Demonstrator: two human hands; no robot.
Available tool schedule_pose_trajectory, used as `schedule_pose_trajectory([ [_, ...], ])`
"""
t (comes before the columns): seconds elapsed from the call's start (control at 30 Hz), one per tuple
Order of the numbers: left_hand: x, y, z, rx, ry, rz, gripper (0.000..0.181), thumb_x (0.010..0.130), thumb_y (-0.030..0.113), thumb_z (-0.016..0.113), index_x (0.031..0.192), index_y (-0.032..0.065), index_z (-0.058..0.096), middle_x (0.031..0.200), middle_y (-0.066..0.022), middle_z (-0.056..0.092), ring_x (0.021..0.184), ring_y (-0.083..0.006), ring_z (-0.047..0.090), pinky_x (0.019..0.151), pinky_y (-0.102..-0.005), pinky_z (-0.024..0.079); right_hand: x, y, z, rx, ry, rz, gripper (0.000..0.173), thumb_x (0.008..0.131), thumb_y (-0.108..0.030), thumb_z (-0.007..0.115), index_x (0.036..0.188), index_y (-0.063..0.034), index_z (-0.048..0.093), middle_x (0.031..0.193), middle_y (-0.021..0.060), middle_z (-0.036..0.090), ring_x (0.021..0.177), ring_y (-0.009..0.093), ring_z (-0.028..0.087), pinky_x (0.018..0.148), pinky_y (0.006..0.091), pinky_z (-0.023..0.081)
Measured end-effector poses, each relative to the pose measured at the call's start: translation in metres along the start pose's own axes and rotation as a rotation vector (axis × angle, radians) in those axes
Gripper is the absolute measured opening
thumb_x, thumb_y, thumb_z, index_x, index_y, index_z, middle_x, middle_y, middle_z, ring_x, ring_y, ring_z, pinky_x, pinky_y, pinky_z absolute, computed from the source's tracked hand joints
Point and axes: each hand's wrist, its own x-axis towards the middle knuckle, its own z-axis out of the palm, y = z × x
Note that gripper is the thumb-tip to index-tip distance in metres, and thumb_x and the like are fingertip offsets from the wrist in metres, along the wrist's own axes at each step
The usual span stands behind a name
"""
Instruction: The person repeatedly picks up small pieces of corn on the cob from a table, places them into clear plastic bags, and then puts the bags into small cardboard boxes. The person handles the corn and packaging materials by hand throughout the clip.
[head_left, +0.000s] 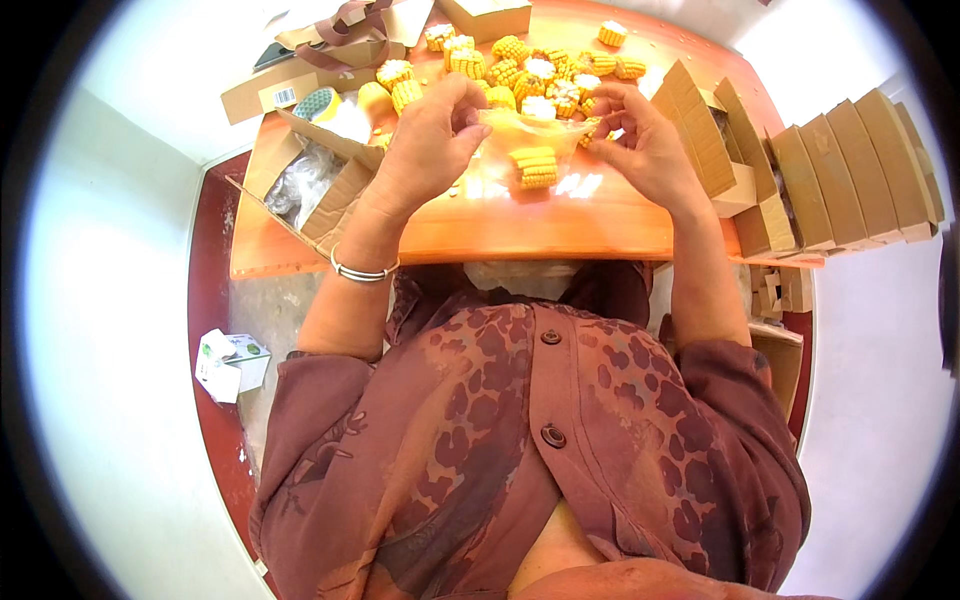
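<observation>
My left hand (439, 139) pinches one upper corner of a clear plastic bag (499, 139) between thumb and fingers. At the bag's other upper corner, my right hand (637, 142) grips its edge with thumb and fingertips. A cut piece of yellow corn cob (535, 166) lies in the lower part of the bag, just over the wooden table (525, 236). Beyond both hands is a loose heap of cut corn cob pieces (532, 86), some showing pale cut ends. One more corn piece (613, 33) lies apart at the far side.
An open cardboard box of clear plastic bags (304, 180) stands left, with a tape roll (316, 104) behind it. Small cardboard boxes (844, 176) line the right edge. Another carton (487, 19) and a brown strap (334, 34) are at the back. A white box (232, 364) lies on the floor.
</observation>
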Motion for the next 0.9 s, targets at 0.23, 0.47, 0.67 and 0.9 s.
schedule_pose_trajectory([
  [0.23, -0.002, -0.006, 0.003, -0.140, -0.094, -0.060, 0.035, 0.083, -0.005, 0.065, 0.115, 0.0027, 0.053, 0.079, 0.0017, 0.053, 0.067, -0.0048, 0.050, 0.061, -0.0186, 0.043, 0.002, 0.004, 0.027, -0.031, -0.050, 0.094, 0.056, 0.083, -0.006, 0.074, 0.134, -0.0038, 0.049, 0.109, 0.0041, 0.058, 0.071, 0.005, 0.051, 0.064, 0.0185, 0.045],
  [0.47, -0.004, 0.008, 0.012, -0.043, 0.022, -0.061, 0.043, 0.083, 0.006, 0.071, 0.124, 0.0018, 0.055, 0.081, 0.0015, 0.057, 0.066, -0.0038, 0.050, 0.059, -0.0185, 0.042, 0.007, 0.016, 0.038, 0.290, 0.014, 0.238, 0.013, 0.089, -0.008, 0.067, 0.100, -0.0005, 0.064, 0.078, 0.0004, 0.064, 0.069, 0.005, 0.055, 0.061, 0.0221, 0.047],
  [0.67, 0.001, -0.026, 0.025, -0.312, -0.050, -0.229, 0.031, 0.080, 0.014, 0.074, 0.106, 0.0007, 0.063, 0.093, -0.0050, 0.065, 0.072, -0.0109, 0.058, 0.066, -0.0256, 0.050, 0.012, 0.016, 0.029, 0.315, -0.039, 0.276, 0.013, 0.088, -0.010, 0.069, 0.099, -0.0058, 0.062, 0.072, -0.0028, 0.058, 0.058, 0.004, 0.051, 0.051, 0.0196, 0.042],
  [0.9, 0.008, 0.002, 0.024, -0.220, 0.028, -0.099, 0.013, 0.088, 0.005, 0.066, 0.100, 0.0000, 0.064, 0.079, 0.0032, 0.061, 0.069, -0.0031, 0.053, 0.061, -0.0191, 0.044, 0.014, -0.002, 0.028, 0.166, -0.001, 0.119, 0.027, 0.086, -0.007, 0.071, 0.110, -0.0045, 0.061, 0.080, -0.0028, 0.060, 0.071, 0.005, 0.057, 0.062, 0.0188, 0.048],
])
